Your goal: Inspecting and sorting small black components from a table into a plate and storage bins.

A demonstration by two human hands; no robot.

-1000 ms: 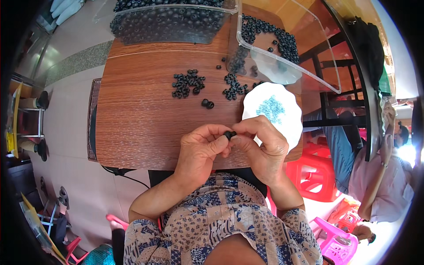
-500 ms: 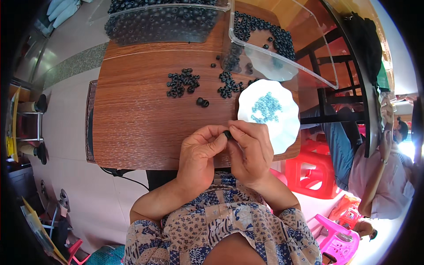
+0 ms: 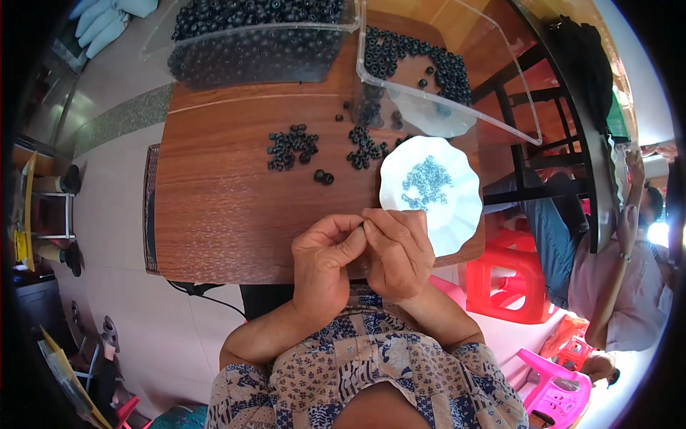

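Fingertips of left hand and right hand are meeting, pinching a small dark piece, mostly hidden, over the table's near part. White plate is lying just right, bearing pale bits; black pieces are lying farther left, before a clear bin.
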